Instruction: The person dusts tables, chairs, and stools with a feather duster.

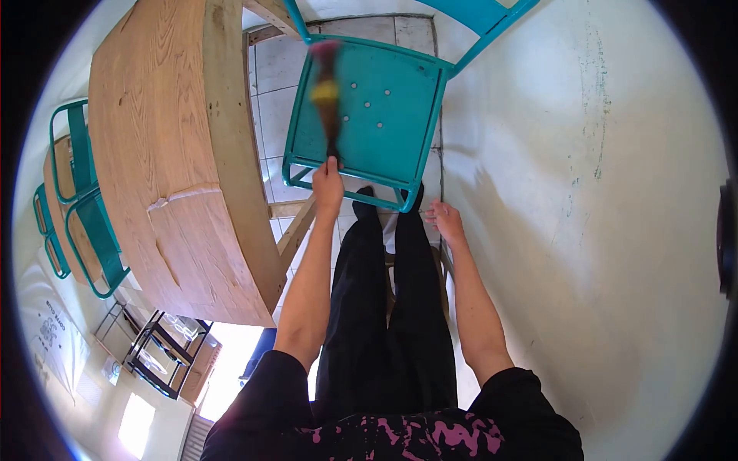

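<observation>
My left hand [328, 187] is closed round the dark handle end of a multicoloured duster [326, 96]. The duster, smeared by motion, has brown, yellow and reddish-pink sections and overlaps the left part of a teal metal chair's seat [400, 111]. Several small round holes pierce that seat. Off to the right, my right hand [447, 221] hangs beside the chair's front corner, close to the wall, its fingers loosely bent and apart with nothing in them.
A wooden table [165, 100] with a peeling surface stands on the left, its braced legs beside the chair. A scuffed white wall [569, 253] runs along the right. Tiled floor [278, 115] shows between them. More teal chairs [100, 238] and a black rack [165, 353] are farther left.
</observation>
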A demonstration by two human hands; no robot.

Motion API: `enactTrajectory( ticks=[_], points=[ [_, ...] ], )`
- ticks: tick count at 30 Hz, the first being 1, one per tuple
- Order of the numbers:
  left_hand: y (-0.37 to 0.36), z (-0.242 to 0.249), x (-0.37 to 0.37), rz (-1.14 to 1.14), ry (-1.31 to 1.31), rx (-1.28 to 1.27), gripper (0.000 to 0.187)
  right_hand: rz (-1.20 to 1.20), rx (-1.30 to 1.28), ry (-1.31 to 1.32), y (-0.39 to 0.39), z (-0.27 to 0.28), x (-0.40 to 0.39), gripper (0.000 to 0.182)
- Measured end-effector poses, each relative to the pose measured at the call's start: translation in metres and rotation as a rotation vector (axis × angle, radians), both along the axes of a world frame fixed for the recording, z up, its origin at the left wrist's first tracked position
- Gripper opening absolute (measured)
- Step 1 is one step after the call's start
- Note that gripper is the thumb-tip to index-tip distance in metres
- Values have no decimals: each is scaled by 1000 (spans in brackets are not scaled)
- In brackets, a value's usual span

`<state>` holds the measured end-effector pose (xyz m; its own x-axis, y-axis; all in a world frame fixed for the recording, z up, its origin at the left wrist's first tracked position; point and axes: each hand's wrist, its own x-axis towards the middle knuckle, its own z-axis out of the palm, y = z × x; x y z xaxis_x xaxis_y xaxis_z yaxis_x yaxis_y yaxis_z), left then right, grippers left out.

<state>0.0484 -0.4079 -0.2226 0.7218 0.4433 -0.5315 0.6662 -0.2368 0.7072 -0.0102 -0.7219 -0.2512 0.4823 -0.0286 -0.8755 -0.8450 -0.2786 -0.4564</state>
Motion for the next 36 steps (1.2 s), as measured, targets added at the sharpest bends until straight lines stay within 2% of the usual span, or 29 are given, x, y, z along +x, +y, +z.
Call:
enactTrajectory(
  ticks=[1, 2, 4, 5, 6, 8, 12, 14, 15, 16, 18, 19, 23, 26, 28, 29, 31, 32, 33, 35, 36],
  points=[
    [-5, -2, -6, 145, 114, -133, 43, -13, -5, 10, -1, 0, -2, 53],
    [-12, -1, -12, 133, 111, -158, 44, -13, -3, 9, -1, -1, -6, 53],
    [-17, 3, -28, -186, -6, -38, 43, -93, 13, -99, 2, -5, -14, 55],
    [-19, 9, -33, -288, -157, -25, 42, -91, 14, -99, 3, -2, -16, 55],
    [-16, 14, -36, -286, -158, -25, 42, -85, 4, -77, 3, 2, -17, 56],
    [-4, 25, -40, -346, 15, 143, 42, -79, -8, -56, 2, 6, -20, 57],
    [4, 15, -60, 53, 1, 123, 46, -91, -2, -41, 3, 8, -27, 58],
    [2, 15, -73, 12, 56, 52, 44, -94, -8, -33, 4, 10, -29, 59],
    [2, 18, -77, -109, 37, 55, 44, -71, -14, -25, 5, 10, -30, 59],
    [3, 22, -81, -107, 37, 56, 44, -47, -21, -17, 5, 10, -31, 59],
    [6, 26, -88, -413, 20, 91, 42, -32, -29, -19, 9, 10, -32, 59],
    [6, 27, -90, -411, 22, 88, 42, -22, -39, -18, 10, 10, -34, 59],
    [3, 22, -104, 46, 13, 126, 41, -11, -21, -22, 16, 10, -33, 58],
    [-3, 26, -121, -84, 92, 42, 38, 11, -21, -44, 20, 9, -32, 59],
    [2, 32, -133, -324, 46, 95, 36, 16, -12, -51, 22, 9, -31, 60],
    [5, 34, -138, -362, 78, 181, 35, 19, -14, -52, 22, 7, -31, 60],
    [11, 36, -147, -240, 92, 232, 35, 16, -7, -69, 23, 4, -32, 61],
    [12, 32, -153, -126, -3, 232, 35, 20, -6, -68, 24, 5, -33, 61],
    [11, 28, -161, -122, -2, 234, 35, 15, -9, -63, 25, 7, -33, 61],
    [6, 27, -172, 119, 33, 244, 36, 14, -7, -58, 25, 5, -34, 61],
    [5, 31, -178, 100, 58, 154, 34, 17, -6, -50, 25, 1, -35, 61]
  ],
)
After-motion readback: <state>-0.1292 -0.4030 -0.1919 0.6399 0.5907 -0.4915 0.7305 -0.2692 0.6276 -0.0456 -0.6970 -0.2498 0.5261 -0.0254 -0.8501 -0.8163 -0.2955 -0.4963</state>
